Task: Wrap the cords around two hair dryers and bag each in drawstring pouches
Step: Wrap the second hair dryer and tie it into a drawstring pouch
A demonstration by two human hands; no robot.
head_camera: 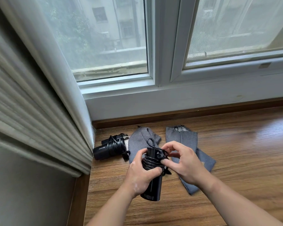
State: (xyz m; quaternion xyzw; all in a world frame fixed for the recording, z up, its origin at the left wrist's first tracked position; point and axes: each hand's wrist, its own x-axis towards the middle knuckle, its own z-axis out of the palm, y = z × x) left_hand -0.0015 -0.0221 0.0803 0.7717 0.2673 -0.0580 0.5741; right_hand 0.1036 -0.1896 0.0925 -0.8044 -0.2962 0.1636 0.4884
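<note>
My left hand (143, 174) grips the dryer (152, 185) upright; my right hand (185, 163) reaches in, fingertips pinching the cord (151, 163) beside it.

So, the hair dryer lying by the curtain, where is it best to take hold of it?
Probably at the cord-wrapped middle of the second hair dryer, coming from above. It lies flat on the wooden floor, barrel end towards the curtain, so a grip across the coils would also keep them from unwinding.

Left hand (141, 174) wrapped in firm grip, right hand (185, 162) pinching, forearms converging
</note>
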